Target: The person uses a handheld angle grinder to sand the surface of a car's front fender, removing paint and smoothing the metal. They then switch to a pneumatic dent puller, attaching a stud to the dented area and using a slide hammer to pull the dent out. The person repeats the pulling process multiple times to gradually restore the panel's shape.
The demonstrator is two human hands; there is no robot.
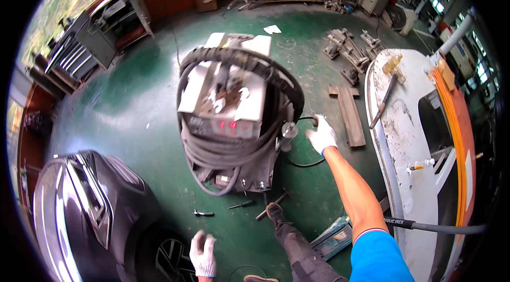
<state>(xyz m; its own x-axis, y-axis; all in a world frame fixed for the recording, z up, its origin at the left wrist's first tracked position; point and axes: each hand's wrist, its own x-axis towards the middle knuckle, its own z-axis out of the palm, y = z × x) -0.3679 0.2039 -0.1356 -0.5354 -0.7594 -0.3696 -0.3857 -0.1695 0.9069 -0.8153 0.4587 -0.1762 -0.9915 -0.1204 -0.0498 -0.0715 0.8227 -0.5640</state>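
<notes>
A wheeled workshop machine (204, 88) with a pale casing and a lit red display stands before me. Thick black cables (212, 149) are wound around it. At its right side, my gloved right hand (323, 134) is closed at the fingertips on a thin black cable (305, 118). A clear, bottle-shaped container (288, 132) sits between this hand and the machine. Low in view, my gloved left hand (203, 254) hangs near the car's front wheel, its fingers loosely bent and apart, with nothing visible in it.
A dark car (90, 202) stands at left. On the green floor lie a T-handled tool (272, 205), a screwdriver (241, 204), a small black-handled tool (203, 213) and a teal case (332, 238). A white metal frame (396, 149) stands at right. Beside it lies a metal T-piece (348, 117).
</notes>
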